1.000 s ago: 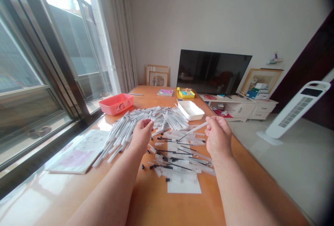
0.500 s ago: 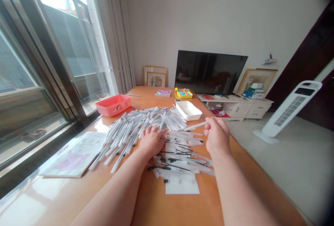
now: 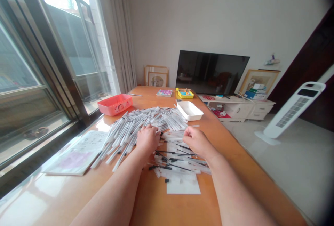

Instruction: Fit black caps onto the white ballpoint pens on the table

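My left hand [image 3: 148, 139] is closed at the near edge of a large heap of clear pens with black ends [image 3: 133, 127]. A small black end shows by its fingertips, but what it grips is mostly hidden. Opposite it, my right hand [image 3: 197, 142] is pinched shut over loose pen parts; anything in the pinch is too small to make out. Between and below the hands lie translucent pen barrels [image 3: 173, 135], thin black refills [image 3: 180, 168] and small black caps [image 3: 167, 180]. Part of them rests on a white sheet of paper [image 3: 184, 188].
Behind the heap stand a red plastic basket [image 3: 114, 106] on the left and a white tray [image 3: 190, 111] on the right. A notebook [image 3: 74, 154] lies left. Farther back are a purple booklet [image 3: 164, 93] and a yellow box [image 3: 185, 94]. The table's right edge [image 3: 250, 160] runs beside my right arm.
My right hand has moved left and nearer my left hand; the translucent barrel seen in it earlier no longer shows clearly. My left hand has curled from lying spread on the pens.
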### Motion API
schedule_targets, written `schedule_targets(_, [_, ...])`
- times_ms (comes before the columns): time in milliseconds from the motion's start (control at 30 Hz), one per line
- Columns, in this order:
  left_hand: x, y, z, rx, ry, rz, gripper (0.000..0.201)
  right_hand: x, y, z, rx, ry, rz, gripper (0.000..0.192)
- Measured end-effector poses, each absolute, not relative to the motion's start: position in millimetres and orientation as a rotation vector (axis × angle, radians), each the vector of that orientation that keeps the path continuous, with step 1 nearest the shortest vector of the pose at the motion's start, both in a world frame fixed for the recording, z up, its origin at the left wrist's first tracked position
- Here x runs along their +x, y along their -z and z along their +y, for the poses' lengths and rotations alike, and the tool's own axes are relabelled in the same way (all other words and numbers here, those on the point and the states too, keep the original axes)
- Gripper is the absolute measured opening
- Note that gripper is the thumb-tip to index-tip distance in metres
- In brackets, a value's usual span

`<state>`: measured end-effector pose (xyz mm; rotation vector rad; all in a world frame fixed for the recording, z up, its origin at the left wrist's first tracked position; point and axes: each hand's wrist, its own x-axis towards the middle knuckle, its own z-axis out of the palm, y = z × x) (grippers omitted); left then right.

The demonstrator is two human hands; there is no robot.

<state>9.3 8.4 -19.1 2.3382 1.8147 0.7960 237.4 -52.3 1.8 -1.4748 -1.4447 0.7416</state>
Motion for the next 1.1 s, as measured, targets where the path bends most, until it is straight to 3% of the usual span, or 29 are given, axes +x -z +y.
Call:
schedule_targets(233, [1, 21, 20, 2.009, -1.108, 1.831, 0.015, 237, -2, -52, -1.480, -0.657, -1.483, 0.007])
schedule_targets(367, [11, 12, 9, 1.710, -1.309, 1.529, 0.015, 234, -4, -50, -1.475, -0.662, -1.361, 0.019])
schedule_targets(533, [33, -10, -23, 1.482, -1.157, 0.982, 0.020, 220, -12, -54, -1.284, -1.011, -1.106, 0.041])
schedule_targets(667, [44, -18, -36, 1.425, -1.065, 0.842, 0.019, 213, -17, -57, -1.050, -1.157, -0.913, 0.041])
schedule_targets(833, [47, -13, -38, 1.613, -1.162, 0.909, 0.036, 211, -14, -53, -0.948, -1.212, -0.773, 0.038])
schedule_targets(1000, [46, -15, -41, 2.038, -1.149, 1.100, 0.019, 207, -13, -54, -0.968, -1.186, -0.782, 0.037])
schedule_targets(1100, [45, -18, -43, 2.181, -1.128, 1.124, 0.027, 205, -14, -55, -0.974, -1.169, -0.787, 0.033])
